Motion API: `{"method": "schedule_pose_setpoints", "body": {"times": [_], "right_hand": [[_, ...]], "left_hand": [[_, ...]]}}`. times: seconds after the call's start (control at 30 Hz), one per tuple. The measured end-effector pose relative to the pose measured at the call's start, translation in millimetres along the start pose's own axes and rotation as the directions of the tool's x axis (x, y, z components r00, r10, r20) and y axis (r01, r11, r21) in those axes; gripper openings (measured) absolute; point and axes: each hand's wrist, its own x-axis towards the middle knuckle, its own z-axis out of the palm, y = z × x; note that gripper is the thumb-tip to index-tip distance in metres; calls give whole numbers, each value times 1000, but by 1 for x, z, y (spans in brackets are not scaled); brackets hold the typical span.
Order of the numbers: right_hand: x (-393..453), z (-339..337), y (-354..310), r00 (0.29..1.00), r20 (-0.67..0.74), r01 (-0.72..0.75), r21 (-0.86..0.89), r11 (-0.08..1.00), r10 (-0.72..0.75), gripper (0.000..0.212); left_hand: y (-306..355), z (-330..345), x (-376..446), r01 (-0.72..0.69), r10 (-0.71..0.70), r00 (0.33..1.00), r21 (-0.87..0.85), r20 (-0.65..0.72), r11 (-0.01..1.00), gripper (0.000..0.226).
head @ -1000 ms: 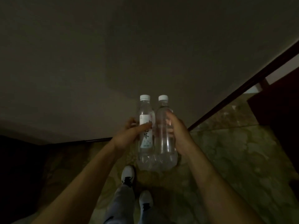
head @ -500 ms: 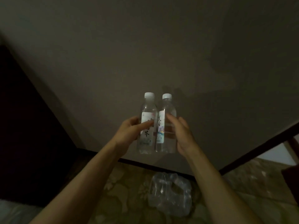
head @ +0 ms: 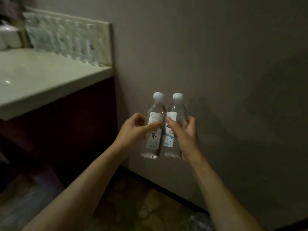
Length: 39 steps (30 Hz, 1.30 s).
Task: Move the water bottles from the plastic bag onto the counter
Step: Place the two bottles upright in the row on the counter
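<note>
Both bare forearms reach forward from 6 o'clock. The left hand curls its fingers and thumb round a bottle; the right hand has its grip likewise on a second bottle, at 3 o'clock of the first.

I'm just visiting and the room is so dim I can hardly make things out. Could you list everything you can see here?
held water bottles: two, clear with white caps and pale labels, upright side by side in mid-air in front of the wall
row of bottles: count unclear from blur, clear, lined along the back of the counter
counter: one, pale top over a dark cabinet, upper left
white object: one, blurred, far left on the counter
wall: one, grey-brown, behind the bottles
floor: patterned, brownish, bottom centre
plastic bag: one, clear, on the floor at the bottom edge
left hand: one, grips the left bottle
right hand: one, grips the right bottle
</note>
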Motion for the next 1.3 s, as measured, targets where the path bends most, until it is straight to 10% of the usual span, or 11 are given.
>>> {"method": "schedule_pose_setpoints", "body": {"times": [0.67, 1.3], "right_hand": [[18, 319, -53, 831, 527, 161, 77, 984, -177, 41], [134, 502, 1, 812, 513, 349, -45, 936, -278, 62]], "left_hand": [[59, -310, -31, -234, 219, 906, 3, -361, 972, 40], [29, -466, 107, -255, 282, 863, 120, -420, 959, 49]]}}
